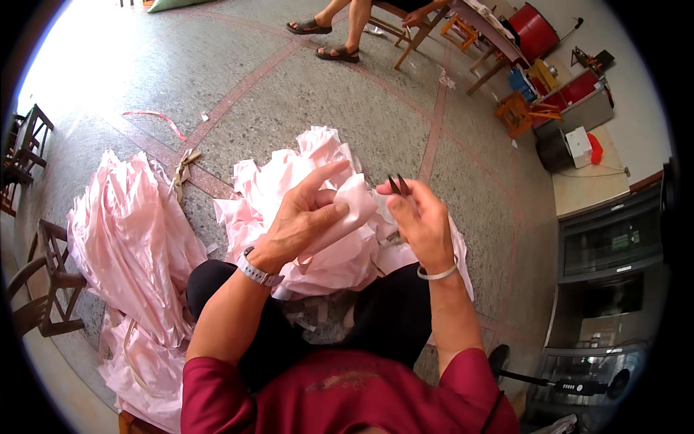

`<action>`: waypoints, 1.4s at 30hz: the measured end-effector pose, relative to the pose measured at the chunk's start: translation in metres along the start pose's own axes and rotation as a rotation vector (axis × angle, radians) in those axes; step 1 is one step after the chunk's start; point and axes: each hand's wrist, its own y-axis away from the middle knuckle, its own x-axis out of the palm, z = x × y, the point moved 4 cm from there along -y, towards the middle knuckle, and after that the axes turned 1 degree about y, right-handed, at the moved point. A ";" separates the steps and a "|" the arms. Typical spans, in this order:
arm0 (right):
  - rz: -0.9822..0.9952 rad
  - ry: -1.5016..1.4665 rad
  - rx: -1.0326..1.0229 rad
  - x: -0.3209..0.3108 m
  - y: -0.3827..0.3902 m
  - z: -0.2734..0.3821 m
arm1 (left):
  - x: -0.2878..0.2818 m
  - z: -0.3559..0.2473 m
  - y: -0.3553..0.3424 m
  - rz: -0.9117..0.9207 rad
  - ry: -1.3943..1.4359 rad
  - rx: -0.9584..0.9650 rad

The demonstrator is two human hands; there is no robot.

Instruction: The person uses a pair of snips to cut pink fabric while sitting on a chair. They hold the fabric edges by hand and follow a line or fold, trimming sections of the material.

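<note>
My left hand (300, 220) pinches the edge of a pale pink fabric piece (354, 202) between thumb and fingers, over my lap. In my right hand (421, 224) is a pair of thread snips (397, 186); their two dark blades point up and stand slightly apart, and the handle is hidden in the fingers. The blades are just right of the held fabric and do not touch it. Below and beyond both hands lies a heap of the same pink fabric (267, 181), spread over the floor and against my dark-trousered legs.
At the left a second pink fabric pile (134, 239) lies beside a dark wooden chair (54, 282). A tan cloth strip (184, 173) and a red ribbon (163, 119) are on the floor. Ahead, a person's sandalled feet (338, 54) rest near a table. A black cabinet (611, 242) stands right.
</note>
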 end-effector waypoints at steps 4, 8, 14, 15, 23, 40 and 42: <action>0.157 -0.134 0.235 -0.001 -0.022 -0.040 | 0.013 0.010 -0.007 0.024 -0.128 -0.064; 0.192 -0.276 0.265 0.016 -0.027 -0.055 | 0.010 0.021 -0.008 -0.044 -0.081 -0.157; 0.118 -0.229 0.282 0.011 -0.030 -0.070 | 0.007 0.037 -0.012 -0.137 -0.130 -0.355; 0.117 -0.231 0.292 0.011 -0.030 -0.074 | 0.009 0.037 -0.013 -0.154 -0.095 -0.329; -0.004 -0.119 0.179 -0.010 -0.033 -0.077 | 0.009 0.066 -0.025 -0.296 0.130 -0.333; 0.267 0.214 0.202 -0.015 -0.013 -0.074 | 0.012 0.071 -0.027 -0.314 0.259 -0.407; 0.269 0.219 0.202 -0.015 -0.013 -0.073 | 0.012 0.073 -0.026 -0.315 0.256 -0.409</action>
